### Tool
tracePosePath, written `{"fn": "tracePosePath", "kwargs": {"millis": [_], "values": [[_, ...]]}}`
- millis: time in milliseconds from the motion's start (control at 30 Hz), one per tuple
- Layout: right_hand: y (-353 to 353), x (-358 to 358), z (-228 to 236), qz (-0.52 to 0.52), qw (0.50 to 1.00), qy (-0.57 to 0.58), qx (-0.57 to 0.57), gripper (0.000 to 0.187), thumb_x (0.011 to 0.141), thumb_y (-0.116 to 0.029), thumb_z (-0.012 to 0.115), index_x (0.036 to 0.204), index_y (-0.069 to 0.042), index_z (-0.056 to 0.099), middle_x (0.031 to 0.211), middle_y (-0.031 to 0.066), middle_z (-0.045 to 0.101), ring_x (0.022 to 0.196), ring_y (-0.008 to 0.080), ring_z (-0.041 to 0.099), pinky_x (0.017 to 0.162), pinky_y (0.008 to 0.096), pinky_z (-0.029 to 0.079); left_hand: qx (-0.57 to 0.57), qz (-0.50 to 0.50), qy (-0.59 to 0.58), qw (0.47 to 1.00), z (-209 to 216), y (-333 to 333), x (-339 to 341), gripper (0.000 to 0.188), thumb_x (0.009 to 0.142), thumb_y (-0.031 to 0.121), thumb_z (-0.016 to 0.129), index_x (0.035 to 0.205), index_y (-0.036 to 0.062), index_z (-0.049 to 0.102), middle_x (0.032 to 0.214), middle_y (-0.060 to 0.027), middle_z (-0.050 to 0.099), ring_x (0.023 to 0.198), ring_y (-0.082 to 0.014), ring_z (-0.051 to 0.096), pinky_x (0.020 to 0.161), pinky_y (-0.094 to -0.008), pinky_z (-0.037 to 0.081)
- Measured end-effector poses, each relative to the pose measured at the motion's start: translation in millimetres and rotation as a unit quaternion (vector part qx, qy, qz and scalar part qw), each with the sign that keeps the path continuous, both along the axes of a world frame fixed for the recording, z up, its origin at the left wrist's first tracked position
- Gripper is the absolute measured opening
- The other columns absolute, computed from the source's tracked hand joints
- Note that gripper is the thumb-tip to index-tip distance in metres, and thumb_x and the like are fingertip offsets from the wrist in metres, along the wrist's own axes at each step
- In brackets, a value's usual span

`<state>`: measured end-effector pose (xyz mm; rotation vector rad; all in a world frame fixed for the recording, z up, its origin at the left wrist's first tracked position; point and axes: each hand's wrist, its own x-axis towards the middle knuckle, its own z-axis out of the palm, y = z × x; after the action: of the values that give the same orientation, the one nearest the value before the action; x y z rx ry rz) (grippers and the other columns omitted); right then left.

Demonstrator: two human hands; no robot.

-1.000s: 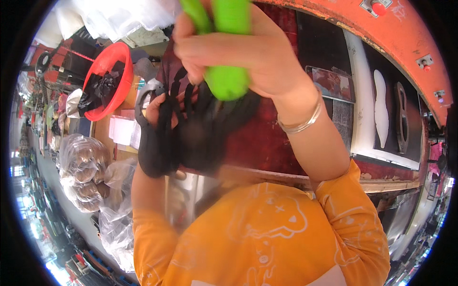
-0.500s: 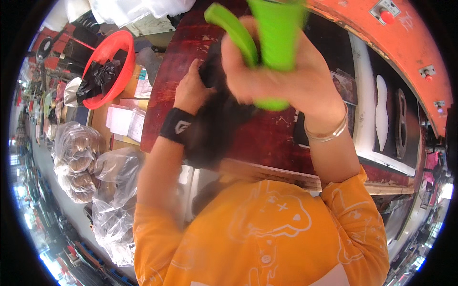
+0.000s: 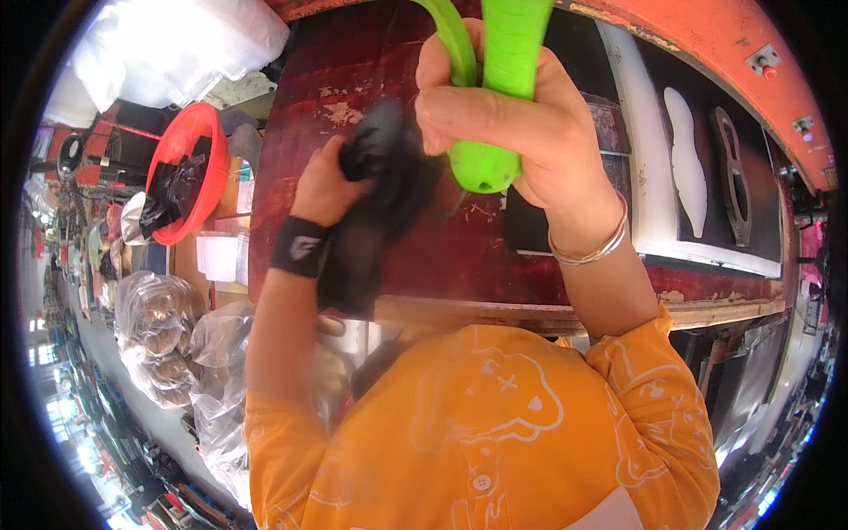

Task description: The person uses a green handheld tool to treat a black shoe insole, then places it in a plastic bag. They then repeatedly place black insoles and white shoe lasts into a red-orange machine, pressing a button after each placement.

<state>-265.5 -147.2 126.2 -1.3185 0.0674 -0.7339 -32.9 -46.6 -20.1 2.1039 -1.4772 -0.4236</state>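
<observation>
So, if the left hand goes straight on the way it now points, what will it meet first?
Most likely the blurred black piece, right at the tips of the left hand; blur and unclear depth hide whether they touch.

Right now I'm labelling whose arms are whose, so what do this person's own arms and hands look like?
The left hand is ungloved, with a wide black wristband bearing a pale marking. The right hand is ungloved too, with a silvery bangle, or several, at its wrist. The orange sleeves carry white line drawings.
</observation>
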Motion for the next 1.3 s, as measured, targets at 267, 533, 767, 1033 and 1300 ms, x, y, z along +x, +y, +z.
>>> {"fn": "tracePosePath", "kwargs": {"millis": [267, 533, 767, 1033, 1300], "values": [[1, -31, 14, -0.024, 0.999, 0.025, -0.003, 0.016, 0.076, -0.006, 0.069, 0.088, -0.001, 0.061, 0.073, 0.0031, 0.059, 0.065, 0.0104, 0.057, 0.057, 0.023, 0.042, 0.072, 0.02, -0.105, 0.992, 17, -3, -9, 0.065, 0.065, 0.018, 0.076, 0.12, 0.0046, 0.044, 0.105, -0.0253, 0.059, 0.103, -0.0443, 0.055, 0.088, -0.0479, 0.045], [25, -1, -1, 0.071, 0.993, -0.038, -0.091, 0.014, 0.078, -0.01, 0.072, 0.087, -0.003, 0.064, 0.076, 0.001, 0.063, 0.071, 0.0094, 0.058, 0.064, 0.0259, 0.047, -0.008, 0.002, 0.214, 0.977, 20, 9, 5, 0.061, 0.071, 0.012, 0.068, 0.126, -0.001, 0.047, 0.112, -0.0179, 0.061, 0.101, -0.0278, 0.061, 0.088, -0.0367, 0.047], [16, 7, -5, 0.249, 0.964, -0.086, 0.023, 0.014, 0.076, -0.01, 0.074, 0.08, -0.003, 0.062, 0.075, 0.0021, 0.064, 0.071, 0.0106, 0.06, 0.065, 0.0277, 0.048, -0.046, 0.015, 0.187, 0.981, 24, 17, 6, 0.058, 0.074, 0.013, 0.066, 0.126, -0.001, 0.047, 0.112, -0.017, 0.061, 0.102, -0.0274, 0.06, 0.088, -0.0368, 0.047], [10, 19, -12, 0.041, 0.995, -0.091, -0.023, 0.013, 0.077, -0.008, 0.072, 0.081, -0.002, 0.061, 0.077, 0.0016, 0.063, 0.07, 0.0078, 0.058, 0.061, 0.0262, 0.047, -0.044, 0.021, 0.149, 0.988, 35, 0, 17, 0.054, 0.077, 0.014, 0.063, 0.126, -0.001, 0.046, 0.113, -0.016, 0.06, 0.103, -0.0269, 0.059, 0.089, -0.037, 0.046], [19, 25, -15, 0.041, 0.996, -0.066, -0.04, 0.011, 0.077, -0.007, 0.07, 0.08, -0.002, 0.06, 0.074, 0.0017, 0.062, 0.07, 0.0078, 0.057, 0.063, 0.0263, 0.047, -0.026, 0.018, -0.031, 0.999, 32, -9, -19, 0.051, 0.08, 0.015, 0.06, 0.127, -0.001, 0.046, 0.113, -0.015, 0.059, 0.104, -0.0264, 0.058, 0.09, -0.0371, 0.046]]}}
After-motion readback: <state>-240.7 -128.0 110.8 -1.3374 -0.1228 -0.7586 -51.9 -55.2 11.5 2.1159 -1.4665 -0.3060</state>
